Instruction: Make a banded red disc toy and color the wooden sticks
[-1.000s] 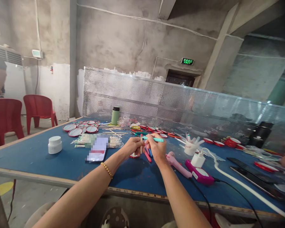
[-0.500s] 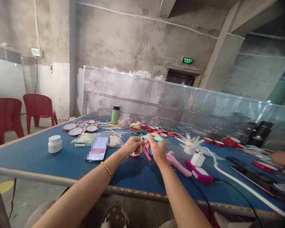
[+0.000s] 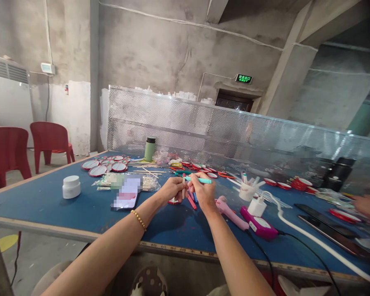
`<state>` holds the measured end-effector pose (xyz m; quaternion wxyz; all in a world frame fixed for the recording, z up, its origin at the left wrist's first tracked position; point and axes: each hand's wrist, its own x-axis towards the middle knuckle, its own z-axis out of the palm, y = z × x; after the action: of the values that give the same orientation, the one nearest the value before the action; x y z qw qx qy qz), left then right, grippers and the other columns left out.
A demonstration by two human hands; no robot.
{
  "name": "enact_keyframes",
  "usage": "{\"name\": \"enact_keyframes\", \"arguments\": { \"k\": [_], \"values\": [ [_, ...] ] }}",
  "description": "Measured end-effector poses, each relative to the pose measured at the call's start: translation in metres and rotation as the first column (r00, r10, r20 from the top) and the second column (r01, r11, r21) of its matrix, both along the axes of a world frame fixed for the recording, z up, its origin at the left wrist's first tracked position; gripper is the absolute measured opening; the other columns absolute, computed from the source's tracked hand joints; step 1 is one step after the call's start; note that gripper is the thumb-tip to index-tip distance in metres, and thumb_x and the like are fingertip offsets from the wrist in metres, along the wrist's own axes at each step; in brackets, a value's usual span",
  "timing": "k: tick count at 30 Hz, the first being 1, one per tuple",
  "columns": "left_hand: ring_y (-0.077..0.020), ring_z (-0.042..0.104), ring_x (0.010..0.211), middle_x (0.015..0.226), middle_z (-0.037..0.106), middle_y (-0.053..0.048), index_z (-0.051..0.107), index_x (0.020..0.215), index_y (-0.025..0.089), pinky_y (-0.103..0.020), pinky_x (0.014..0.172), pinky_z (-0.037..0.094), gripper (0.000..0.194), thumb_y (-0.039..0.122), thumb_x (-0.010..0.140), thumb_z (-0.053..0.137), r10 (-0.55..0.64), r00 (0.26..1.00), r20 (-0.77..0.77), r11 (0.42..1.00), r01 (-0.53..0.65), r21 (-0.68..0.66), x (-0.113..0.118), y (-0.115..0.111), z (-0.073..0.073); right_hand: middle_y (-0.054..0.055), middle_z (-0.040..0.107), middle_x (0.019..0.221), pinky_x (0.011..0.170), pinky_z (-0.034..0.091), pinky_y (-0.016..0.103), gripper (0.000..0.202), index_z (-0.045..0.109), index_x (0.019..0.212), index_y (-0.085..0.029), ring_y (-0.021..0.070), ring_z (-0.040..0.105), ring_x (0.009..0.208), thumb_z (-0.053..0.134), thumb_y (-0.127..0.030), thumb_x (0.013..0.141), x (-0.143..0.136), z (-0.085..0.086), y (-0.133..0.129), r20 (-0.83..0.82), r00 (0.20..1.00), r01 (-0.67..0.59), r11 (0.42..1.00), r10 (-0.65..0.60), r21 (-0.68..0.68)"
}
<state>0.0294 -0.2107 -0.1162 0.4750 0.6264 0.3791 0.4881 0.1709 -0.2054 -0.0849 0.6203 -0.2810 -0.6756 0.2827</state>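
Observation:
Between the fingers of my left hand (image 3: 172, 190) stands a short, flat wooden stick (image 3: 183, 192), upright, with a red tip. My right hand (image 3: 205, 192) grips a teal marker (image 3: 200, 180) like a pen, its point at the upper part of the stick. Below the hands, a red marker (image 3: 191, 202) and a blue one lie on the blue table (image 3: 111, 226). A round red-rimmed piece is partly hidden under my left hand. To the left lies a lit phone (image 3: 128, 194) on bagged wooden sticks (image 3: 151, 183).
A white jar (image 3: 71, 187) stands at left, with red-rimmed discs (image 3: 98, 170) behind it. A green bottle (image 3: 149, 149) is at the back. To the right are a pink glue gun (image 3: 232, 213), a magenta power strip (image 3: 259, 223), a cup of pens (image 3: 247, 190) and another person's hand (image 3: 365, 204).
My hands, the stick and the teal marker stay almost where they were. At the far right, the other person's hand has shifted slightly.

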Motion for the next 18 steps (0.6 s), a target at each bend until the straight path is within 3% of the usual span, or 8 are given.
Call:
{"name": "enact_keyframes", "arguments": {
  "k": [18],
  "values": [
    [-0.0089,0.059,0.059,0.082,0.065,0.0,0.065,0.103,0.013,-0.022,0.054,0.052,0.028,0.04,0.101,0.059,0.0,1.0,-0.006,1.0,0.0,0.002,-0.0001,0.0,-0.0007,-0.003,0.062,0.051,0.038,0.04,0.02,0.032,0.059,0.067,-0.021,0.009,0.052,0.037,0.068,-0.046,0.083,-0.0011,0.0,0.0008,-0.002,1.0,0.01,1.0,-0.01,-0.002]
  ]
}}
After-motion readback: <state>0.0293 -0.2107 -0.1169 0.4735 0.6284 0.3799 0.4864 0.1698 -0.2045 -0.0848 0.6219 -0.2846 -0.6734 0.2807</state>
